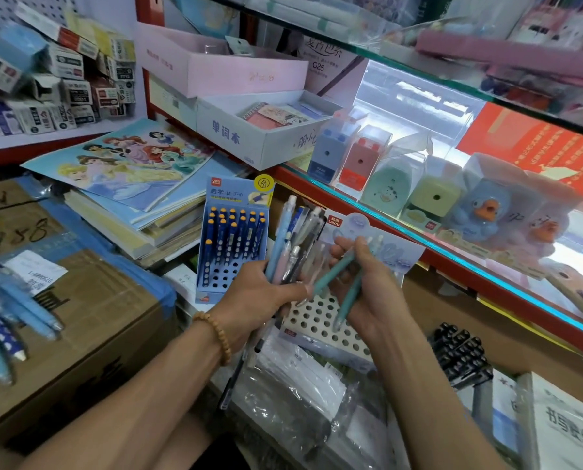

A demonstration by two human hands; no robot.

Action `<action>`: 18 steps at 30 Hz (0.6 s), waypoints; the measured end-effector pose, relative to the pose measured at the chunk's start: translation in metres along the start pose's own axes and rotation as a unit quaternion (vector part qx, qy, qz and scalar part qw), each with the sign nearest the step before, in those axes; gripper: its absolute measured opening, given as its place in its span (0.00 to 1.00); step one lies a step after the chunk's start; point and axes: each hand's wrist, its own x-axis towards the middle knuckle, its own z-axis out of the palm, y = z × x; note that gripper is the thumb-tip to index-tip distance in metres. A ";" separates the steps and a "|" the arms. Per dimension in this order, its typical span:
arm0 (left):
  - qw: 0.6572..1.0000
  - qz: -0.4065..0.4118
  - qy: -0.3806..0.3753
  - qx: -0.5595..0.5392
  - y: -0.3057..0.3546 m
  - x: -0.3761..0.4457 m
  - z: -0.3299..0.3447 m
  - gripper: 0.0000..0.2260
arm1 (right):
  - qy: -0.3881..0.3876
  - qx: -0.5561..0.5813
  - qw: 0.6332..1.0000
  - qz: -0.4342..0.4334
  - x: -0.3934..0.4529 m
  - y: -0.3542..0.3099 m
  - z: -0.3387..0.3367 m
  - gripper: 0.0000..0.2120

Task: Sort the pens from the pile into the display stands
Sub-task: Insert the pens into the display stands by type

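Pens (292,239), mixed, are held as a fanned bundle in the left hand (261,293), fingers curled round the barrels; caps point up and away, and lower ends are hidden behind the palm. A beaded bracelet (215,334) is worn on that wrist. Two teal pens (342,279) are gripped in the right hand (368,286), tips angled down toward the person; the fingers are wrapped round them, and how many more are held cannot be told. Clear plastic packets (297,385) are seen nearest, below both forearms, contents hard to make out. A black-capped pen block (459,354) is partly cut off by a white box (568,425) at lower right. A white perforated display stand (320,323) lies just beneath the hands, largely covered by them; its backing card (392,249) shows behind the right hand. A blue display stand (232,239) stands upright just beyond the left hand, its rear rows filled with blue pens, front holes bare. Loose blue pens (15,310) are piled on a cardboard box (90,320) at left, partly cut off by the frame edge. Stacked notebooks (127,171) lie behind. Boxed sharpeners (385,174) are ranged on a glass shelf (487,266) further off; upper shelves are blurred.
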 end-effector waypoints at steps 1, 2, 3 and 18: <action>1.000 0.000 0.002 -0.001 0.000 0.001 -0.001 0.09 | 0.005 -0.029 1.000 -0.008 -0.002 -0.006 -0.007 0.15; 1.000 -0.001 0.001 -0.001 0.000 0.002 -0.001 0.09 | 0.007 -0.064 0.998 -0.016 -0.005 -0.012 -0.014 0.13; 1.000 0.000 -0.004 0.003 0.001 0.002 0.000 0.09 | 0.010 -0.100 0.995 -0.026 -0.007 -0.016 -0.020 0.12; 1.000 -0.007 0.012 -0.019 0.006 0.014 0.019 0.04 | 0.197 -0.340 0.874 -0.286 -0.009 -0.056 -0.092 0.04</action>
